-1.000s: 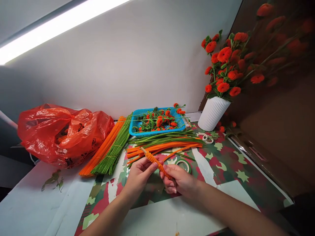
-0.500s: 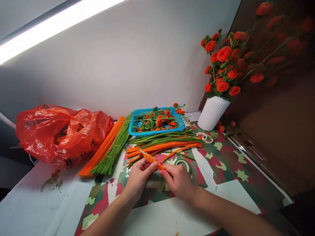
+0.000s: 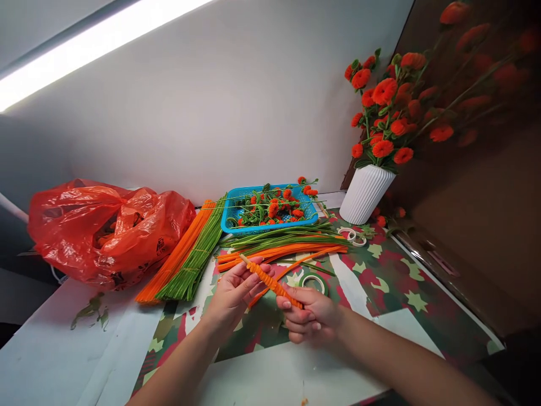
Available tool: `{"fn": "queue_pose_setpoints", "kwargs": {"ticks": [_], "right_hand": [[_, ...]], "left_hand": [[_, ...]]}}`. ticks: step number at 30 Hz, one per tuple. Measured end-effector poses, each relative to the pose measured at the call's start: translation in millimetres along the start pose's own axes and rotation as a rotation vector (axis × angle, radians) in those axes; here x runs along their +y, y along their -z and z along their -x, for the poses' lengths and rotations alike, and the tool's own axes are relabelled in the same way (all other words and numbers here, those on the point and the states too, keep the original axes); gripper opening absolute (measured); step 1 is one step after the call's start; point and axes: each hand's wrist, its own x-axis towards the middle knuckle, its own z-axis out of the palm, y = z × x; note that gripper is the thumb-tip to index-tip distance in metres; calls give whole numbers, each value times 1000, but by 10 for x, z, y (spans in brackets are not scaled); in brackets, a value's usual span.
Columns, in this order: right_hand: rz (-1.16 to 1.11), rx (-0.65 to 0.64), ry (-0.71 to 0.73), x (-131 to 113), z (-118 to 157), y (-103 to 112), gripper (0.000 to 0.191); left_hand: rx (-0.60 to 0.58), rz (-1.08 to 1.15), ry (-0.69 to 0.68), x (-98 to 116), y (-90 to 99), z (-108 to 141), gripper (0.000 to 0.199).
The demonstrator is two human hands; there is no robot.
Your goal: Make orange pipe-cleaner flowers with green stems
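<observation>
An orange pipe cleaner is wound in a tight coil around a thin pale stick, whose bare tip sticks out at the upper left. My left hand holds the coil near that tip between thumb and fingers. Lower down, my right hand is closed around the other end, its fingers curled beneath. Behind my hands lie loose orange pipe cleaners and green pipe cleaners. A roll of green tape rests just beyond my right hand.
A blue basket holds small orange flowers with green stems. To its left are an orange bundle, a green bundle and a red plastic bag. A white vase with orange flowers stands back right, near white tape rolls.
More of the coil shows now. My right hand has slid down toward its lower end and curled its fingers, while my left hand has opened slightly and shifted a little left.
</observation>
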Motion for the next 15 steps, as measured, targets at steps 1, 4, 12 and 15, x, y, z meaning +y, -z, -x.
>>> {"fn": "queue_pose_setpoints", "kwargs": {"ticks": [1, 4, 12, 15], "right_hand": [[39, 27, 15, 8, -9, -9, 36], [242, 195, 129, 45, -45, -46, 42], [1088, 734, 435, 109, -87, -105, 47], [1231, 773, 499, 120, -92, -93, 44]], "left_hand": [[23, -6, -4, -6, -3, -4, 43], [79, -4, -10, -26, -17, -11, 42], [160, -32, -24, -125, -32, -14, 42], [181, -43, -23, -144, -39, -11, 40]]}}
